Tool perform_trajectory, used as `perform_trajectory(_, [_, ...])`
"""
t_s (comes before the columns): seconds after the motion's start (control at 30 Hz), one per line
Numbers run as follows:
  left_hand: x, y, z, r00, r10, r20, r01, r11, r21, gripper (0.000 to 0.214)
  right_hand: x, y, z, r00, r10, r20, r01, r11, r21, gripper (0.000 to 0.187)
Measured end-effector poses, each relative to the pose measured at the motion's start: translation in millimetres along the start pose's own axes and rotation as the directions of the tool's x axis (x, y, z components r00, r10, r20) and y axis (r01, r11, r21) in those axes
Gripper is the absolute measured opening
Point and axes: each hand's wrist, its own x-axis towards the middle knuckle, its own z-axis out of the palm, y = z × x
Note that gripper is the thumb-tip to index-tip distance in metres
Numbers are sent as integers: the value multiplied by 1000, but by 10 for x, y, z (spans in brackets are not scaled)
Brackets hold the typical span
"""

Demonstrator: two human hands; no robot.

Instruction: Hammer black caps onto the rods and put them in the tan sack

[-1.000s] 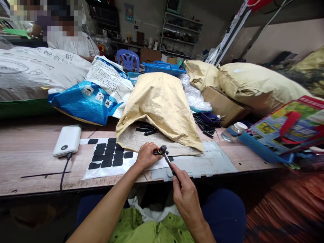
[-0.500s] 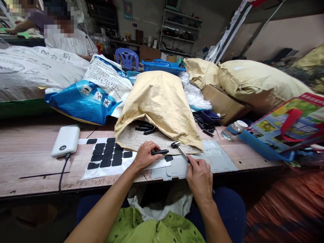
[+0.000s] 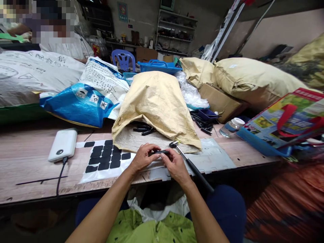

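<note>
My left hand (image 3: 144, 156) is closed on one end of a slim black pen (image 3: 160, 152), which lies level above the table. At the pen's other end, my right hand (image 3: 174, 164) pinches it between thumb and finger. Just right of my right hand lies a small hammer (image 3: 193, 166), its metal head against the lip of the tan sack and its black handle jutting past the table edge. The open mouth of the tan sack (image 3: 157, 98) faces me, with several black pens (image 3: 143, 129) inside. A white sheet with black rounded patches (image 3: 105, 156) is left of my hands.
A white power bank (image 3: 62, 145) with a cable stands at the left. To the right are a pile of black pieces (image 3: 202, 123), a clear jar (image 3: 231, 127) and a colourful bag (image 3: 286, 118) in a blue tray. Filled sacks line the back; a person sits far left.
My right hand has let go of the hammer, now lying on the table, and has moved left onto the pen. My left hand still holds the pen.
</note>
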Motion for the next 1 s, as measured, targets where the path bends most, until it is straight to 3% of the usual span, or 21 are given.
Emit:
perform_trajectory(0.77, [-29, 99, 8, 996, 77, 54, -82, 992, 98, 13, 6, -64, -31, 992, -114, 46, 121, 971, -206, 30])
perform_trajectory(0.87, [-40, 121, 25, 993, 92, 72, -101, 986, 135, 13, -3, -49, 18, 995, -103, 9, 102, 969, -226, 33])
perform_trajectory(1.0, [-50, 117, 44, 994, 93, 55, -100, 982, 163, 9, 24, -60, 146, 992, -20, -125, -13, 965, -263, 43])
